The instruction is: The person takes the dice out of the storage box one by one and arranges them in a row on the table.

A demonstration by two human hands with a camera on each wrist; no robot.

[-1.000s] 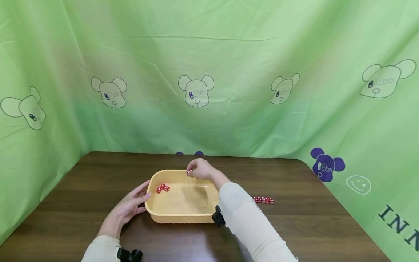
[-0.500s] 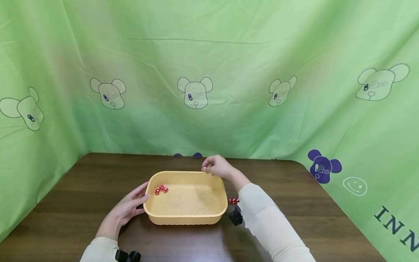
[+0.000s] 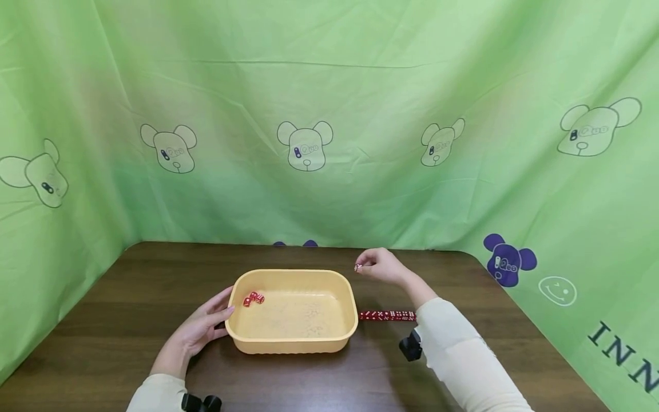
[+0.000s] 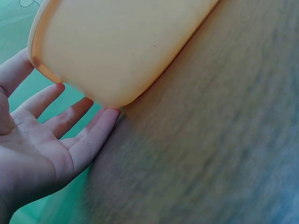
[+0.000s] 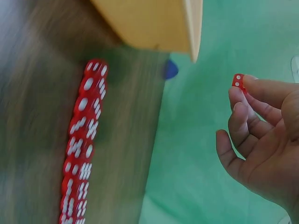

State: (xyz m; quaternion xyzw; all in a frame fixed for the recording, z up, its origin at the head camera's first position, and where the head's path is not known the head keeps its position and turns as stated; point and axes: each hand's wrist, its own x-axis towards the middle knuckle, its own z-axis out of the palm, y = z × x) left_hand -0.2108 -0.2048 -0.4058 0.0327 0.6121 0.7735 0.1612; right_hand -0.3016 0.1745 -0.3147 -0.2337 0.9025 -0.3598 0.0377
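Head view, dark wooden table (image 3: pixel 128 320), green curtain (image 3: pixel 329 114)

Left hand (image 3: pixel 198 332) lies flat-fingered; right hand (image 3: pixel 383 268) hovers, fingertips pinched.

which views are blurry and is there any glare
Head view: sharp, evenly lit, soft sheen on the table. Left wrist view: table grain smeared, tub and left hand softly blurred. Right wrist view: row of dice streaked, pinched die clearer.
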